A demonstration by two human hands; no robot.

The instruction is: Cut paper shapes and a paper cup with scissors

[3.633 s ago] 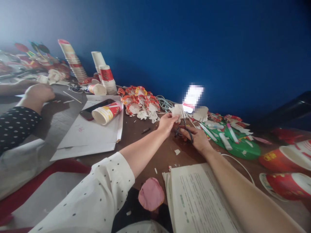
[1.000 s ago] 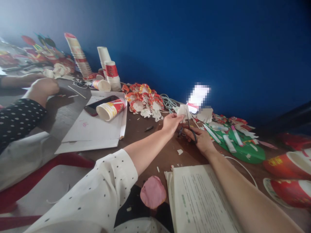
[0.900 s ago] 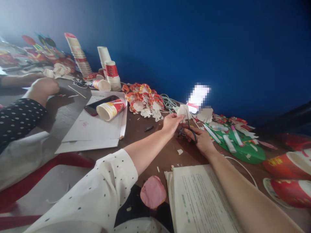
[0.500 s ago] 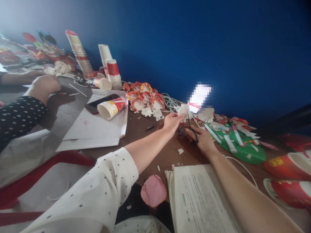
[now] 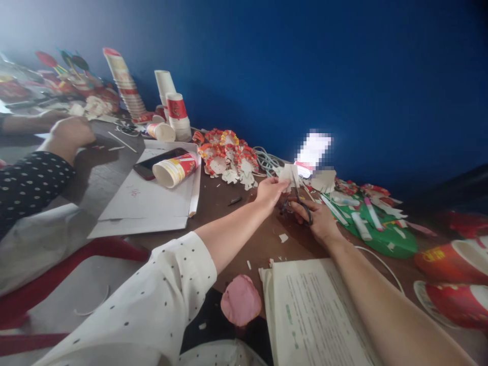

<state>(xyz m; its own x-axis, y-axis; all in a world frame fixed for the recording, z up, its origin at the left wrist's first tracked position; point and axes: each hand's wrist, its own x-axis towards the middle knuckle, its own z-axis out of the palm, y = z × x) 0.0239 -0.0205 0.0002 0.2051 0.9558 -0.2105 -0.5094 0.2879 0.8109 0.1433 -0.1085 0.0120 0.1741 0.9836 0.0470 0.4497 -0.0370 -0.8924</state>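
Note:
Over the brown table, my left hand (image 5: 271, 192) pinches a small white paper piece (image 5: 285, 174) between thumb and fingers. My right hand (image 5: 320, 219) is closed around a pair of dark-handled scissors (image 5: 306, 209), whose blades point up and away at the paper's right edge. Whether the blades are apart or together is hard to tell. Behind my hands lie a bright, blurred-out phone-like screen (image 5: 313, 150) and another pale paper piece (image 5: 324, 180). A heap of red and white cut-paper flowers (image 5: 231, 155) sits left of them.
A white box lid (image 5: 133, 206) bears a phone (image 5: 147, 166) and a tipped paper cup (image 5: 175, 169). Cup stacks (image 5: 124, 84) stand against the blue wall. Right, a green board (image 5: 400, 242) carries markers and scraps. Printed sheets (image 5: 312, 310) lie in front. A co-worker's hand (image 5: 72, 134) is at left.
The scissors and my right hand have shifted very slightly. My left hand keeps its pinch on the paper in nearly the same place.

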